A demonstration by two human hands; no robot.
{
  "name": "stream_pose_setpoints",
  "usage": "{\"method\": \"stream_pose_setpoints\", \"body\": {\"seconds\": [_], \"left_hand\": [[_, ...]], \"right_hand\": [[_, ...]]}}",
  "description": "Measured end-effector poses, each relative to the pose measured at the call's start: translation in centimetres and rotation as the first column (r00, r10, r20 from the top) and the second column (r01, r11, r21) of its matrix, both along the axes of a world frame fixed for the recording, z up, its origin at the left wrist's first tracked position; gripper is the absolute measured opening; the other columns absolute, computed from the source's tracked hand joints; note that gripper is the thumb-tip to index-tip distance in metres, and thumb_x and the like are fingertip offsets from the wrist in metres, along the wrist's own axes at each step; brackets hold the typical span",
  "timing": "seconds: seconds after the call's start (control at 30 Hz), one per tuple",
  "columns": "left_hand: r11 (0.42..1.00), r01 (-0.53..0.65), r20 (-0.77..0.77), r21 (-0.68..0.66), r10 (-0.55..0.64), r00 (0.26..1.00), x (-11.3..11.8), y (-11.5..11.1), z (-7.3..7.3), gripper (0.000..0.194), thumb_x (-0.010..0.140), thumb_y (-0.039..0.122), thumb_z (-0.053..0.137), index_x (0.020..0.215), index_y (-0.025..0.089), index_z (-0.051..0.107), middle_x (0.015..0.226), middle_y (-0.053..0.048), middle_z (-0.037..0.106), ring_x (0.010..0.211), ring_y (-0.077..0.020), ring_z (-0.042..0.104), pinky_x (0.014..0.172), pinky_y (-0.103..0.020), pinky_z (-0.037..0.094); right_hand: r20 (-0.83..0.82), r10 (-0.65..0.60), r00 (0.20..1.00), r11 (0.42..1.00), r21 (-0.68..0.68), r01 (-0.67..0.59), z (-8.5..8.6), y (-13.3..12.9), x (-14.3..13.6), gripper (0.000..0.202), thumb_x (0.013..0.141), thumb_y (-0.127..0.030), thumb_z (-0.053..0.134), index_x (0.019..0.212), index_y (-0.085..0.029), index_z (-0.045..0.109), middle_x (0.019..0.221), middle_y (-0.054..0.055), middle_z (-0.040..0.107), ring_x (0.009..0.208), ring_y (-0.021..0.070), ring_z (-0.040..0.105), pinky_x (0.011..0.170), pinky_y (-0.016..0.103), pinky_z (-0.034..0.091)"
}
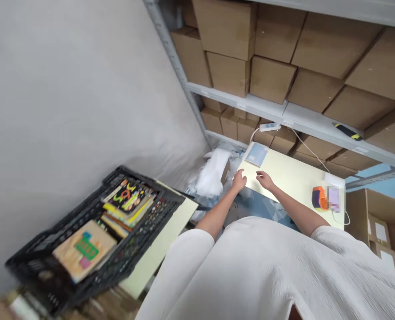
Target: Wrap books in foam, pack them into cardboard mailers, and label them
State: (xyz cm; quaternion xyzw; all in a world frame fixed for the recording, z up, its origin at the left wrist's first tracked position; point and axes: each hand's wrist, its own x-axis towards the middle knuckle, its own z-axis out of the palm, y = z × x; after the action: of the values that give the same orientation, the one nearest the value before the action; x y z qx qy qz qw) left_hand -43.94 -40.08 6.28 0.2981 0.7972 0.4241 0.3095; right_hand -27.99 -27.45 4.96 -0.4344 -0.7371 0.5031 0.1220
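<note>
Matt cardboard boxes (270, 78); perforated black plastic crate (144, 231); smooth pale tabletop (290, 178).

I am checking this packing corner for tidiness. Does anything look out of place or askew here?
Mostly the black crate: it sits tilted, and the puzzle boards inside lie in loose, slanted stacks. White wrapping is heaped loosely beside the table, near the left hand. The right hand rests on the table edge.
</note>
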Motion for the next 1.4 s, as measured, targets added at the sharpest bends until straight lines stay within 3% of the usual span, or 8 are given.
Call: {"method": "stream_pose_setpoints", "body": {"seconds": [0.13,0.3,0.5,0.77,1.0,1.23,1.4], "left_hand": [[0.992,-0.119,-0.039,0.048,0.121,0.992,2.1,-5.1,0.3,0.051,0.089,0.01,0.068,0.138,0.022,0.069,0.149,-0.014,0.068,0.15,-0.0313,0.058,0.133,-0.047,0.04],[0.966,-0.249,-0.103,0.068,0.255,0.962,3.3,-12.5,1.5,0.05,0.093,0.013,0.067,0.142,0.023,0.068,0.149,-0.014,0.069,0.149,-0.0313,0.059,0.134,-0.049,0.04],[0.891,-0.446,-0.151,0.087,0.455,0.878,3.9,-22.3,3.1,0.052,0.094,0.011,0.063,0.144,0.024,0.067,0.153,-0.013,0.065,0.151,-0.0277,0.057,0.134,-0.046,0.04],[0.705,-0.7,-0.205,0.116,0.706,0.678,6.2,-38.8,4.5,0.05,0.095,0.009,0.06,0.143,0.022,0.067,0.152,-0.013,0.065,0.15,-0.0267,0.056,0.134,-0.044,0.039],[0.582,-0.807,-0.212,0.104,0.805,0.554,9.6,-53.9,4.2,0.052,0.094,0.007,0.058,0.143,0.024,0.067,0.152,-0.011,0.065,0.151,-0.0256,0.056,0.134,-0.042,0.04],[0.56,-0.825,-0.383,0.077,0.781,0.494,10.9,-69.6,4.9,0.043,0.101,0.013,0.054,0.14,0.025,0.07,0.143,-0.012,0.068,0.14,-0.0282,0.061,0.126,-0.042,0.045],[0.581,-0.812,-0.57,-0.057,0.648,0.504,10.0,-77.0,5.9,0.044,0.101,0.014,0.055,0.142,0.023,0.068,0.152,-0.013,0.065,0.146,-0.0305,0.057,0.126,-0.047,0.044]], "right_hand": [[-0.026,0.147,0.989,0.988,-0.044,-0.148,-0.6,-3.2,-0.1,0.033,0.087,-0.025,0.065,0.118,-0.021,0.076,0.133,0.012,0.078,0.108,0.0241,0.077,0.108,0.046,0.06],[-0.064,0.335,0.94,0.94,-0.045,-0.338,-1.1,-8.2,-2.5,0.032,0.085,-0.026,0.066,0.116,-0.022,0.076,0.125,0.01,0.081,0.105,0.0247,0.077,0.108,0.047,0.06],[-0.093,0.562,0.822,0.826,-0.005,-0.564,-0.9,-15.7,-6.9,0.032,0.084,-0.024,0.065,0.114,-0.022,0.077,0.125,0.011,0.081,0.113,0.026,0.076,0.112,0.048,0.058],[-0.13,0.784,0.607,0.613,0.005,-0.79,-0.2,-32.1,-11.7,0.031,0.083,-0.025,0.066,0.112,-0.022,0.077,0.124,0.01,0.08,0.109,0.0256,0.075,0.111,0.047,0.058],[-0.17,0.879,0.445,0.459,0.052,-0.887,0.6,-47.7,-12.2,0.036,0.084,-0.026,0.067,0.119,-0.023,0.076,0.132,0.011,0.077,0.109,0.0244,0.074,0.113,0.047,0.057],[-0.164,0.927,0.339,0.37,0.231,-0.9,1.9,-62.4,-12.2,0.04,0.087,-0.025,0.065,0.126,-0.024,0.076,0.135,0.012,0.071,0.114,0.0275,0.072,0.107,0.046,0.06],[-0.144,0.965,0.218,0.261,0.498,-0.827,2.6,-68.7,-13.5,0.04,0.088,-0.022,0.061,0.125,-0.022,0.076,0.136,0.013,0.068,0.133,0.0315,0.062,0.12,0.051,0.052]]}}
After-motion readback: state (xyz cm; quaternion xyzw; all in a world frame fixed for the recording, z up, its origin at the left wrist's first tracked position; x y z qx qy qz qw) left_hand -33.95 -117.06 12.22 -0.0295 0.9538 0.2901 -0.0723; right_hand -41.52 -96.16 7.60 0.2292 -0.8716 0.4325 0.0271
